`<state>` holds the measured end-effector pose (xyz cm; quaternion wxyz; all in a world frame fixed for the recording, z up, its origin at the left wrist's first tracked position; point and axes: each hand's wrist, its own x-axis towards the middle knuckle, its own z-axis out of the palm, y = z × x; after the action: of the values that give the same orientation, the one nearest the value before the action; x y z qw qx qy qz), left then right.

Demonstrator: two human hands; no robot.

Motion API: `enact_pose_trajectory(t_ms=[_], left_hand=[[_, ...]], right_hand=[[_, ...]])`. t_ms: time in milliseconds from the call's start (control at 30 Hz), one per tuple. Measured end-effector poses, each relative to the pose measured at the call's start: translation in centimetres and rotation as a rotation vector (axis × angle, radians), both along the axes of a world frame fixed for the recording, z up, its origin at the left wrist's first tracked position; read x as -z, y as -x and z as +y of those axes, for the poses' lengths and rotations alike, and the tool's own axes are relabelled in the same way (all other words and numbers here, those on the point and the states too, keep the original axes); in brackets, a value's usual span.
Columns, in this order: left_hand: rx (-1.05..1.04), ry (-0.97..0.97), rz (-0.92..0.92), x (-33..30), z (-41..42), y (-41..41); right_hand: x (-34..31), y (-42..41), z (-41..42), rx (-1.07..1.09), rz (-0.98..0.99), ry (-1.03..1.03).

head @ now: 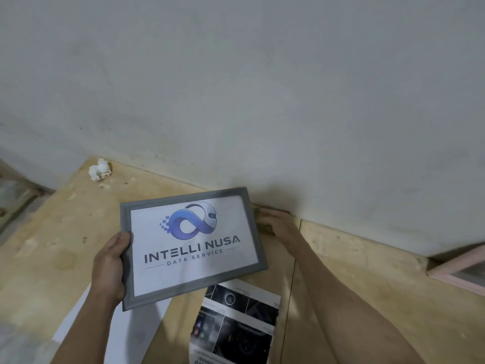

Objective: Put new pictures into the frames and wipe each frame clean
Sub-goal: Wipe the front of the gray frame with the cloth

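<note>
Item 1. Frame [193,248]: grey, rectangular, held tilted above the table [354,271], its face toward the camera. It contained a white picture [191,246] with a blue-and-white loop logo and the words "INTELLI NUSA DATA SERVICE". Its right edge lay just beside the right hand; whether the two touched could not be told.

Item 2. Left hand [110,266]: gripped the frame at its left edge, thumb over the front border, the other fingers hidden behind the frame.

Item 3. Right hand [275,223]: reached out to the far edge of the table, close to the wall [236,88], just right of the frame. The fingers lay curled over a small dark, greenish thing, too blurred to name; whether they were clamped on it could not be told.

Item 4. Printed sheet [236,324]: lay flat on the table below the frame, between the two forearms, showing dark photo panels and text too small to read.

Item 5. White sheet [115,334]: lay on the table at lower left, partly under the left forearm and the frame.

Item 6. White crumpled lump [99,169]: sat at the far left corner of the table near the wall, well apart from the frame.

Item 7. Table: bare light wood, stained in places, set against the pale grey wall.

Item 8. Pink-edged piece [456,271]: stood at the right, past the table's end.
</note>
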<state>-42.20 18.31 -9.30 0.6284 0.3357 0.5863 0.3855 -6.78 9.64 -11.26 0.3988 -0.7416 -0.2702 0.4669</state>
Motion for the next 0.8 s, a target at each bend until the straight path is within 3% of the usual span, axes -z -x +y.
enact_pose_trajectory(t_ms=[100, 533, 800], left_hand=[[0.052, -0.046, -0.025, -1.7, -0.5, -1.5], [0.452, -0.127, -0.142, -8.8, -4.7, -15.0], [0.855, -0.346, 0.088, -11.0, -7.9, -24.0]], right_hand=[[-3.7, 0.7, -2.2, 0.018, 0.089, -0.050], [-13.4, -7.0, -18.4, 0.327, -0.113, -0.112], [-14.9, -12.7, -27.1, 0.546, -0.225, -0.158]])
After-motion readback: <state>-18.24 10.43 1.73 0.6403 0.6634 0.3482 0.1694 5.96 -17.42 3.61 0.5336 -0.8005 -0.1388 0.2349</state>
